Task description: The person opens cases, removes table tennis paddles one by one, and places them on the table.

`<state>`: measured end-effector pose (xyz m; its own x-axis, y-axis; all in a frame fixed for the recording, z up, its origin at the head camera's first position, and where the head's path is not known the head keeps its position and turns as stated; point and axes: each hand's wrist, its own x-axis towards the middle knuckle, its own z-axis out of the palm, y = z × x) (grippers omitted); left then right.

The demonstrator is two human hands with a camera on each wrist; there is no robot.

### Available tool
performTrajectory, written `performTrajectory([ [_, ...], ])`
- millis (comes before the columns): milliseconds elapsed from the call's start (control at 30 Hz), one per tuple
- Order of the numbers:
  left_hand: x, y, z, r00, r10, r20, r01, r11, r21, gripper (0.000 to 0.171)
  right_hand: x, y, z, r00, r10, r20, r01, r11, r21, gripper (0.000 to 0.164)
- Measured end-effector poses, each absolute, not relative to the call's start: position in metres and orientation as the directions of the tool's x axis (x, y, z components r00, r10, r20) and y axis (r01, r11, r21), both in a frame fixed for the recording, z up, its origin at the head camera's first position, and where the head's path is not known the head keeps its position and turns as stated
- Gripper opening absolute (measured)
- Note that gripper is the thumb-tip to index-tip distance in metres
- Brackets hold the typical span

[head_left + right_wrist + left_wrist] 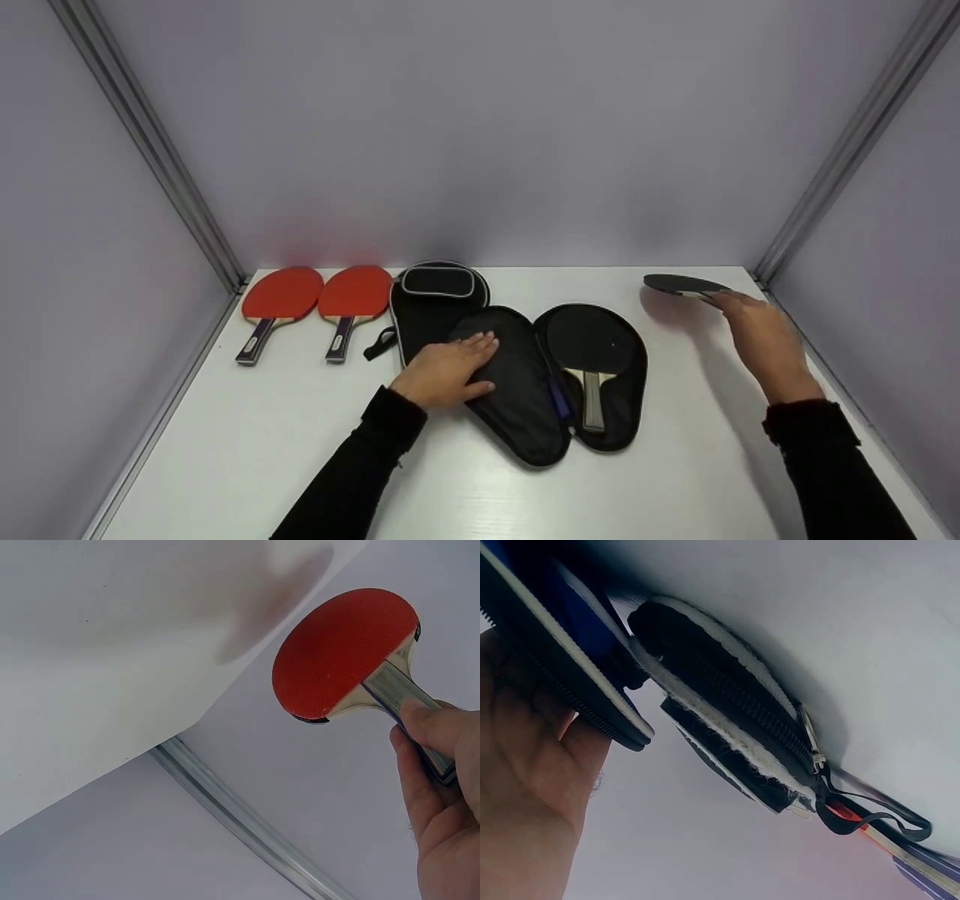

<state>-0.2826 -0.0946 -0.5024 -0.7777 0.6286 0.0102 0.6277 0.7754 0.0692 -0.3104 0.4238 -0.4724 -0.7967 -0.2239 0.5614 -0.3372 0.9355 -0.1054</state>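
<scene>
My right hand (769, 349) grips a table tennis paddle (686, 285) by its handle, raised over the table's right back corner. In the head view the paddle's black face is up; the right wrist view shows its red underside, with the thumb laid along the handle. My left hand (448, 369) rests with extended fingers on the folded-back lid (517, 405) of an unzipped black paddle case. Inside the case's other half (634, 405) lies a second paddle (592, 401), black face up, handle toward me. Blue lining shows at the fold.
Behind my left hand lies another black case (420, 304) with a small front pocket and a wrist strap (381, 343). To its left, two red paddles (283, 292) (356, 291) lie side by side on the white table (300, 450). Pale walls with metal corner rails (161, 142) enclose the table.
</scene>
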Motion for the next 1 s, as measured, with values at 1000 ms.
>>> performTrajectory([
  [1000, -0.284, -0.095, -0.507, -0.78, 0.625, 0.006, 0.624, 0.778, 0.074, 0.077, -0.327, 0.462, -0.491, -0.953, -0.051, 0.298, -0.104, 0.981, -0.164, 0.03],
])
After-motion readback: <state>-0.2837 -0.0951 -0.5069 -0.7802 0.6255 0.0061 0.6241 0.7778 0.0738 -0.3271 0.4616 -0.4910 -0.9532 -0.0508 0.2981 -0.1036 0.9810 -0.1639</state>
